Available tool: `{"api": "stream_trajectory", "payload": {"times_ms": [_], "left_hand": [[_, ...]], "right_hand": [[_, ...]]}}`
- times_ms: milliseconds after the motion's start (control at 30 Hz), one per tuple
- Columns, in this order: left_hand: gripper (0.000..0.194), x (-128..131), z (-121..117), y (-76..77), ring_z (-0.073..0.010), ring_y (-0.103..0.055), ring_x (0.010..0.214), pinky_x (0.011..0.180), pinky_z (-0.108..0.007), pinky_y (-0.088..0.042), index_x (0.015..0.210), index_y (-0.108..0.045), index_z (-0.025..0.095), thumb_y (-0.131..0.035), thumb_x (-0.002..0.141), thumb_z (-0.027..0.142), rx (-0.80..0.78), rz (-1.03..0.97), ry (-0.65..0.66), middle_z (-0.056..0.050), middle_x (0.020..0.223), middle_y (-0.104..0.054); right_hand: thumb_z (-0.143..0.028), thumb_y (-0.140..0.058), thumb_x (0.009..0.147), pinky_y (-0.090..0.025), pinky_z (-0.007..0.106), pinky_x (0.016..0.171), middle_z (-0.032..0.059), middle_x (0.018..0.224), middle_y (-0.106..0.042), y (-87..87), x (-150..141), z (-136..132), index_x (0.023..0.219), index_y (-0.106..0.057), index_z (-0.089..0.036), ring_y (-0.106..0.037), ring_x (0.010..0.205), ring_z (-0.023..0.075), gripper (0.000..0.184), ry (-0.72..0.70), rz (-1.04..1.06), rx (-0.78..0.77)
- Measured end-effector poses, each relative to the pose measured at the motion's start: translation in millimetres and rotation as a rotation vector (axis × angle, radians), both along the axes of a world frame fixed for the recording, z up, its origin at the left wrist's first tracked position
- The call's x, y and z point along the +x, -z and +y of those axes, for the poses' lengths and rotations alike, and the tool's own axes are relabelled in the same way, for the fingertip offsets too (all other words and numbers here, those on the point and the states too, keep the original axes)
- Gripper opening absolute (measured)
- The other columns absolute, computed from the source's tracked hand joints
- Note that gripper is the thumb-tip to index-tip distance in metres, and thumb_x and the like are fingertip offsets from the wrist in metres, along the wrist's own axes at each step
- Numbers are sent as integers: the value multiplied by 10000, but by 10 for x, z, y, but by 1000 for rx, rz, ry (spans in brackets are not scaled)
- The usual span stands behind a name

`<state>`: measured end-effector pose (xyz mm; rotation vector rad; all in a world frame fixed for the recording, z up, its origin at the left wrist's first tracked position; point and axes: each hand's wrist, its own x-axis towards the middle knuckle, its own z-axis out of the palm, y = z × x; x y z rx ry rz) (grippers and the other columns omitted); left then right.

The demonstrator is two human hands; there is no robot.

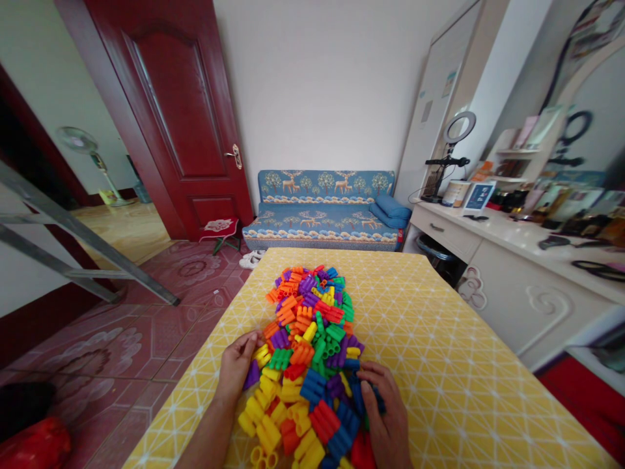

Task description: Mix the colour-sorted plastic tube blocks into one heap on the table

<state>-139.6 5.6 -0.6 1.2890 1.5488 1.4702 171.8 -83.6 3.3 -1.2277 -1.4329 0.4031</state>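
Observation:
A big heap of plastic building blocks [307, 339] in orange, yellow, green, blue, purple and red lies on a table with a yellow patterned cloth [439, 352]. My left hand [237, 365] rests against the heap's left side, fingers curled on the yellow and purple blocks there. My right hand [385, 410] presses against the heap's right near side, fingers bent over blue blocks. Neither hand lifts a block clear of the pile.
A blue patterned sofa [322, 212] stands behind the table against the wall. A dark red door [180, 111] is open at the left. A white dresser [517, 260] with a ring light [459, 130] and clutter runs along the right. Metal ladder rails [83, 241] slant at the left.

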Motion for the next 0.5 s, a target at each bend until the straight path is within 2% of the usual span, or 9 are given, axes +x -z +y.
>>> {"api": "stream_trajectory", "payload": {"times_ms": [200,267,333,400,500], "left_hand": [[462,-3,3,3,-239,-660,838,918,-378,-473,880,-715,143,-610,744,572,-17,7,0,-68,800,-727],[466,-14,12,10,-245,-664,855,931,-384,-469,882,-717,144,-610,741,575,-9,16,5,-70,803,-729],[467,-26,20,18,-255,-667,888,945,-390,-465,860,-719,146,-615,729,582,2,17,7,-75,812,-734],[477,-39,24,26,-262,-671,906,946,-399,-471,859,-720,147,-622,713,590,-1,10,3,-77,821,-738],[473,-61,25,40,-264,-675,913,955,-418,-474,884,-720,154,-630,706,583,-11,9,0,-71,848,-744]], "right_hand": [[-332,-456,948,-425,476,970,80,1167,-567,-29,-63,38,1022,-608,-243,-520,1125,244,191,31,-5,14],[-338,-449,948,-427,487,972,93,1192,-560,-86,21,11,1049,-599,-233,-515,1145,254,209,68,-25,29],[-353,-459,940,-422,501,981,102,1227,-551,-172,270,-102,1082,-592,-233,-508,1170,268,228,122,-75,49],[-395,-488,922,-415,513,989,104,1246,-553,-273,681,-357,1104,-595,-243,-507,1188,287,260,212,-164,70],[-499,-553,876,-439,490,971,107,1208,-591,-430,1339,-1038,1099,-626,-251,-550,1139,297,342,500,-316,111]]}}
